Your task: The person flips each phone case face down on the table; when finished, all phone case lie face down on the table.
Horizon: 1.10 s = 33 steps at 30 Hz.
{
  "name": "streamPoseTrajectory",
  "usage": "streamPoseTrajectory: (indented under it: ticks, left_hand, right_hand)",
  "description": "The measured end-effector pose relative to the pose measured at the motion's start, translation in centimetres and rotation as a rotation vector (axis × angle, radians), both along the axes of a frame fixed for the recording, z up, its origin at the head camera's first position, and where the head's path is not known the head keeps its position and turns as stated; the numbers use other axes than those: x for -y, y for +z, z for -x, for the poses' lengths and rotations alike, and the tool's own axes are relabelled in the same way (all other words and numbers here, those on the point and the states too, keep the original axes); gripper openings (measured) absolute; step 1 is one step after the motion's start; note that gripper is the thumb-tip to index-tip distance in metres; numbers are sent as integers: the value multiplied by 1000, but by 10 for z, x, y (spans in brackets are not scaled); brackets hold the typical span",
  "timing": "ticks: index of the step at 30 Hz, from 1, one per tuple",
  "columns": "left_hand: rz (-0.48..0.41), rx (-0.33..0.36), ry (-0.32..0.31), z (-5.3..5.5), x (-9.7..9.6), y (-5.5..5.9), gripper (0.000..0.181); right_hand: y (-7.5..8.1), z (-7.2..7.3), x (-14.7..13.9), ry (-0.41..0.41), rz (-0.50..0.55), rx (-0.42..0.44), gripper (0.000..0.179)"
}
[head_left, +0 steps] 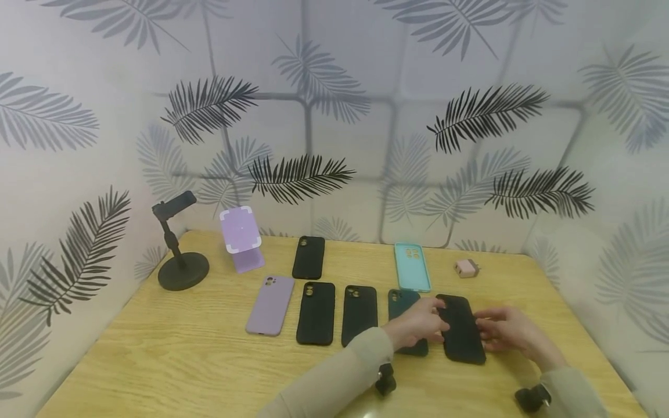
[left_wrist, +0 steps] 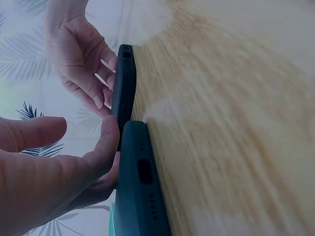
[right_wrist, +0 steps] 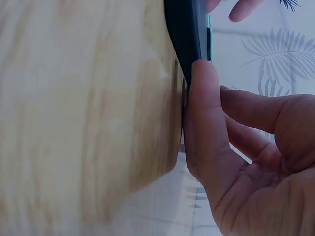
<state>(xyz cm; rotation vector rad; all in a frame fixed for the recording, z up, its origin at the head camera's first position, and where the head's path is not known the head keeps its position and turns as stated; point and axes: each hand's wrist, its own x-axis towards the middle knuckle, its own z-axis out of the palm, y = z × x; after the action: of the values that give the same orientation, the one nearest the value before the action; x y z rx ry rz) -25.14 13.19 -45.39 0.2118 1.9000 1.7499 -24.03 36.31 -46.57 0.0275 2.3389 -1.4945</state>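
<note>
A black phone case (head_left: 462,334) lies at the right end of a front row on the wooden table. My left hand (head_left: 422,321) reaches over the dark teal phone case (head_left: 416,346) and has its fingers at the black case's left edge. From the other side, my right hand (head_left: 504,331) has its fingertips against the right edge. The left wrist view shows the left thumb (left_wrist: 42,132) standing apart from the fingers, and the teal case's port end close by. In the right wrist view, the right fingers (right_wrist: 205,108) lie along the black case's side.
Leftward in the row lie two black cases (head_left: 359,316) (head_left: 316,313) and a lilac case (head_left: 270,306). Behind are another black case (head_left: 308,257), a turquoise case (head_left: 412,267) and a pink charger plug (head_left: 465,267). A black phone holder (head_left: 183,271) and purple stand (head_left: 240,232) occupy the back left.
</note>
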Motion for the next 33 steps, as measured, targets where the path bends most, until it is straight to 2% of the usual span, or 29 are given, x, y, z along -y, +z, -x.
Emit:
streamPoseTrajectory:
  ticks: [5,10,14,19,21,27,33]
  left_hand:
    - [-26,12,-2,0,1,0,52]
    - [-11,-11,-10,3,5,2,51]
    - [-34,-17,-15,8,13,3,53]
    - [-51,-43,-33,22,27,5,43]
    - [-41,-64,-17,29,32,6,38]
    - [-31,-99,94,51,44,10,30]
    - [-67,-124,180,69,56,6,31]
  right_hand:
    - [-2,3,-1,-12,-4,20,45]
    - [-1,3,-1,-24,-11,16,45]
    - [0,3,-1,-23,-20,-30,45]
    - [4,10,3,17,-57,-108,49]
    - [7,14,8,44,-51,-127,51]
    - [12,29,30,74,10,-184,51]
    - [12,45,46,93,94,-193,52]
